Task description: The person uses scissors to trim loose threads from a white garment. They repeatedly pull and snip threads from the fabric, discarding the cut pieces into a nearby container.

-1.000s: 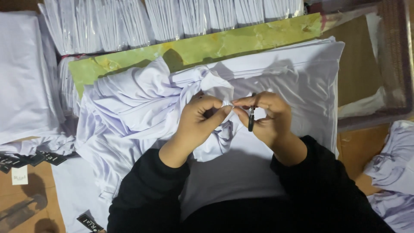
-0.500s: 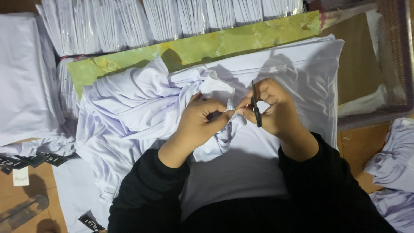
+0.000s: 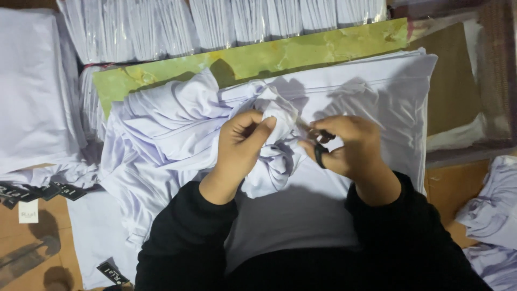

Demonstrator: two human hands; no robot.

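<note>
A crumpled, pale lilac-white garment (image 3: pixel 177 116) is bunched at its middle, pinched in the left hand (image 3: pixel 239 145); small black scissors (image 3: pixel 321 148) are clasped in the right hand (image 3: pixel 350 145).

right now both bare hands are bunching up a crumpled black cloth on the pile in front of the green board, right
Not quite: the crumpled cloth is white, not black; only the sleeves are black. The head view shows the left hand and right hand bunching it on the pile in front of the green board. The right hand also holds a small dark tool.
</note>
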